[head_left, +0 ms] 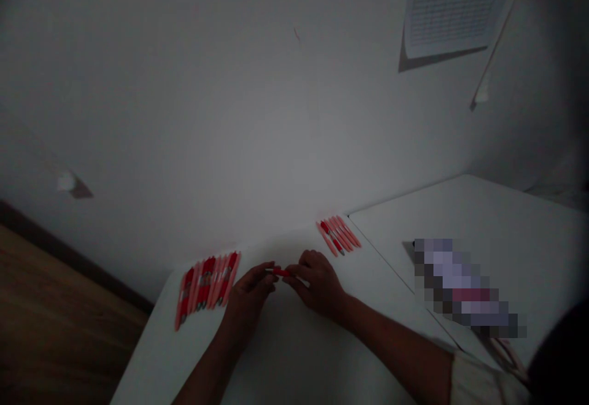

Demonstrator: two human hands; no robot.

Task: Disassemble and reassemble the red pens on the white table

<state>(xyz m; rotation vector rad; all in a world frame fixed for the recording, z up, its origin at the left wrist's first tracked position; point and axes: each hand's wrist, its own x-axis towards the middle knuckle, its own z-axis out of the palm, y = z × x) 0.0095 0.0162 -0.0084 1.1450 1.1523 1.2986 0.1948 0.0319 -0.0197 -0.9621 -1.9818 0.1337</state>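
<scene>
Over the middle of the white table, my left hand (248,294) and my right hand (319,282) meet at a red pen (281,272), held level between them. The fingers of my left hand pinch its silvery end on the left. On the right, my right thumb and fingers close on the red part, hiding that end. Left of my left hand lies a row of several red and pink pens (207,282), side by side. A smaller group of pens (339,235), mostly pink with one red, lies beyond my right hand.
The white table (285,362) meets a pale wall (207,116) at the back. A seam separates it from a second tabletop (460,208), where a blurred-out object (464,288) lies. A printed sheet (453,9) hangs on the wall. Wooden boards (59,319) show at left.
</scene>
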